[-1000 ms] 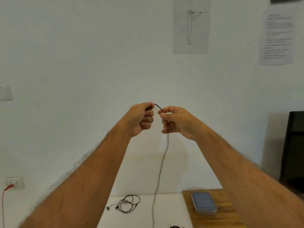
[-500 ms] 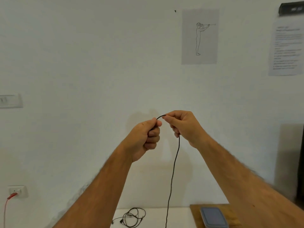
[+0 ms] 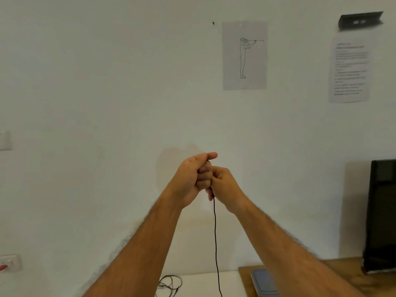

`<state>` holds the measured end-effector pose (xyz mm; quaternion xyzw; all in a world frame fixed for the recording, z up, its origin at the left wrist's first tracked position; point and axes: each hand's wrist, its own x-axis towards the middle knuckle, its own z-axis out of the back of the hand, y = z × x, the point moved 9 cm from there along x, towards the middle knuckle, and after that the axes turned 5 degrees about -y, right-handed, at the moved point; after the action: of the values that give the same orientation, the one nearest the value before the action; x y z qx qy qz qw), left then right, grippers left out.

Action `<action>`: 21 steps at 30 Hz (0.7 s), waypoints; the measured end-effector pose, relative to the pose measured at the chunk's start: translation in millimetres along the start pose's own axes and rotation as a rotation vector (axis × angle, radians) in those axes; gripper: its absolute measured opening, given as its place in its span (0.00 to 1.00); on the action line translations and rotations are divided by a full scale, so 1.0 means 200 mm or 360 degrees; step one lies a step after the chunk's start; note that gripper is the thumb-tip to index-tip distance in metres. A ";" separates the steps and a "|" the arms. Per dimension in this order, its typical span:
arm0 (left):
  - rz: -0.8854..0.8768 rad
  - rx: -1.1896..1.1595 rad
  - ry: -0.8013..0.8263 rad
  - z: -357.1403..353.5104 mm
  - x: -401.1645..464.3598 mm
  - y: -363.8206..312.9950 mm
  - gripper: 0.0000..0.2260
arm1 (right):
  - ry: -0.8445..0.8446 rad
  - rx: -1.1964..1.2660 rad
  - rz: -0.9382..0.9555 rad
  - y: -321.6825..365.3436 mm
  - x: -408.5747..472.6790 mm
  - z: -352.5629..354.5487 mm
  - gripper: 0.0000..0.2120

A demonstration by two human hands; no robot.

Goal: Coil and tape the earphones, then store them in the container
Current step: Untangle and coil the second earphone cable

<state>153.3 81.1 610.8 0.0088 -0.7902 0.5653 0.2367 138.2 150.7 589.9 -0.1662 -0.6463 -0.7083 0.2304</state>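
Both hands are raised in front of the wall, pressed together, and the black earphone cable (image 3: 215,236) hangs straight down from between them toward the white surface (image 3: 205,281). The left hand (image 3: 192,179) is a closed fist with the thumb laid over the top; its grip is narrow and seems to hold the gathered turns of cable, though the cable inside the fist is hidden. The right hand (image 3: 225,186) touches the left hand's knuckles, its fingers curled round the cable just where the strand leaves. The step in hand looks like coiling, at an early stage, since most of the cable still hangs free. To do it well, I would keep the left hand as the fixed anchor, let the right hand slide down the strand and bring up loops of even length, and keep slight tension so that the turns lie side by side without twisting; the dangling end could swing and catch on the things below. Counted: one cable in the hands, one more tangled pair of earphones (image 3: 170,285) lying on the white surface, and one stack of bluish-lidded containers (image 3: 262,281) on the wooden surface (image 3: 245,279) at the right, their number not clear. No tape is visible.
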 end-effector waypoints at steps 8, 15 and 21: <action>-0.0264 0.0207 -0.0126 -0.02 0.15 -0.11 0.13 | 0.0097 -0.0217 -0.0084 -0.03 0.02 0.05 0.17; -0.0567 0.0843 -0.0356 -0.08 0.23 -0.15 0.12 | 0.0145 -0.0380 -0.0091 -0.05 0.04 0.09 0.15; -0.0581 0.1141 -0.0347 -0.12 0.32 -0.11 0.11 | 0.0122 -0.0399 0.0016 -0.03 0.09 0.21 0.15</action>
<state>110.8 111.3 660.5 0.2902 -0.5493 0.7491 0.2299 117.4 190.1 599.3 -0.1697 -0.5425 -0.7882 0.2357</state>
